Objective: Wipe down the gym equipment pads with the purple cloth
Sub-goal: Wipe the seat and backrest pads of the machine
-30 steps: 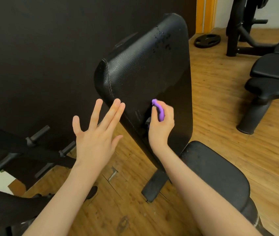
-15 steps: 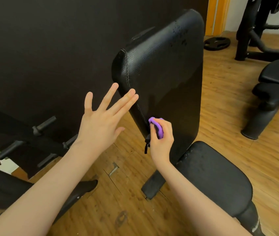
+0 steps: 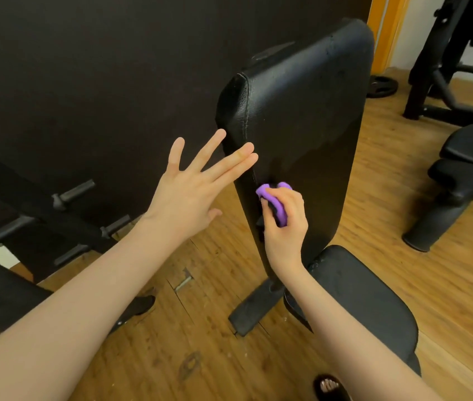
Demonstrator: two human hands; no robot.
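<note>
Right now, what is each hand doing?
Left hand: open, fingers spread, holding nothing.
Right hand: gripping the purple cloth against the back pad.

There are two hands, the left hand [image 3: 184, 199] and the right hand [image 3: 286, 227], and one purple cloth [image 3: 277, 202]. The near bench has two black pads, one back pad [image 3: 310, 125] and one seat pad [image 3: 359, 302]. There is one round weight plate [image 3: 381, 86] on the floor.
</note>
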